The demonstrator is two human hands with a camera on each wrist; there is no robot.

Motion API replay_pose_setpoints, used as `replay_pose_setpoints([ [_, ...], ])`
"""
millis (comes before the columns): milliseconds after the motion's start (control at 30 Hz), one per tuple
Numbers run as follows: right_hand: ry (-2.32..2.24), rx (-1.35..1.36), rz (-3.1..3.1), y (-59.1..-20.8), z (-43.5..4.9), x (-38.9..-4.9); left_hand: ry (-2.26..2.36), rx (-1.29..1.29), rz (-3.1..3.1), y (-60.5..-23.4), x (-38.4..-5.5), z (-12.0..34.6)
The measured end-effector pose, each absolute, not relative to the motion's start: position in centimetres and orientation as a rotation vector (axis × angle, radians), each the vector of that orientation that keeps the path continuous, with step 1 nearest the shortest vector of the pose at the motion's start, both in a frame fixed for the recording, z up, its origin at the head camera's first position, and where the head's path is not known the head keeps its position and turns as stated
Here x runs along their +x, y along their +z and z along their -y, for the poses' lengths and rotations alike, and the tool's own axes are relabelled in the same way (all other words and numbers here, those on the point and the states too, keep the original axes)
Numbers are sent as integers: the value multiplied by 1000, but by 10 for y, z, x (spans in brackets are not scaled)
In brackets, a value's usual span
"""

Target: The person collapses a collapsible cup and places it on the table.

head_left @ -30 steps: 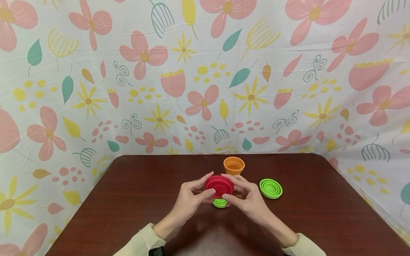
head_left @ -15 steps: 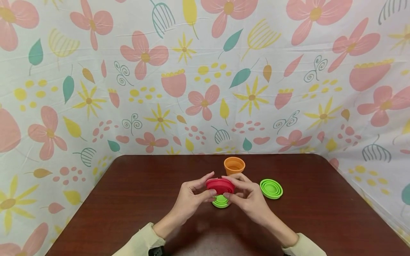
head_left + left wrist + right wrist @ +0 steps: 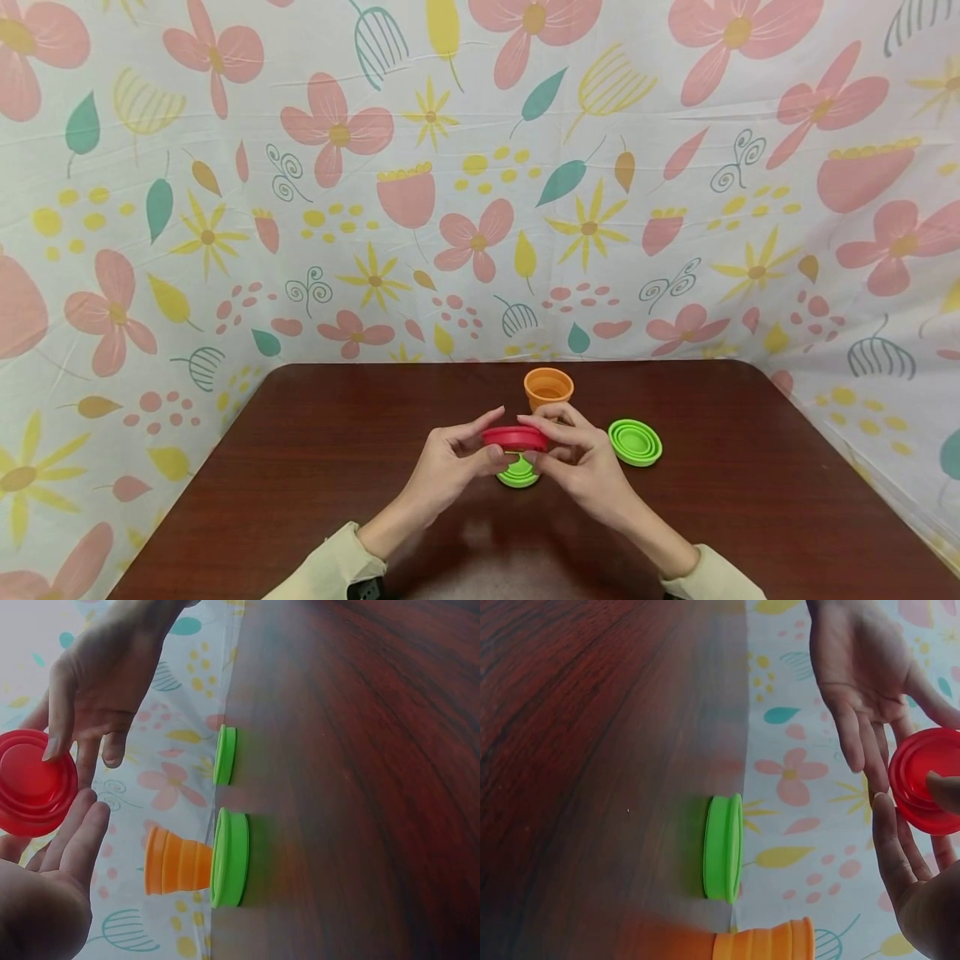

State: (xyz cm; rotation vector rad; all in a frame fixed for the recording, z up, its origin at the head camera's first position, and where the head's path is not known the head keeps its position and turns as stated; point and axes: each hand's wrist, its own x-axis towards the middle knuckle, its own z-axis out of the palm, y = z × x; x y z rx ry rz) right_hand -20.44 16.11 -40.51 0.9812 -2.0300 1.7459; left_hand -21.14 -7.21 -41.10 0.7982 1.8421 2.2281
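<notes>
In the head view a red collapsible cup [image 3: 516,439], folded flat into ringed layers, is held over the table between both hands. My left hand [image 3: 444,467] pinches its left edge with thumb and fingers. On the opposite edge, my right hand [image 3: 588,463] pinches it the same way. The cup shows nearly edge-on from above, while the left wrist view shows its ringed face [image 3: 34,780]. Beneath the hands lies a flattened green collapsible cup [image 3: 519,473], partly covered by them. An orange collapsible cup [image 3: 548,387] stands extended just behind, its lower part hidden by the right hand.
A second flattened green cup [image 3: 634,442] lies to the right of the right hand. The dark wooden table [image 3: 322,467] reaches back to a flower-printed cloth [image 3: 480,167] hanging behind and along the sides.
The red cup has tilted between the hands, from its ringed face showing to nearly edge-on. More of the green cup below now shows. Both hands have stayed nearly in place.
</notes>
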Motion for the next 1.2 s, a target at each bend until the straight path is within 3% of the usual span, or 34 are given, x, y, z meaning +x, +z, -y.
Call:
replay_pose_setpoints([
  [1200, 1959, 971, 2140, -399, -166, -207, 2277, 1004, -1757, -415, -212, 73],
])
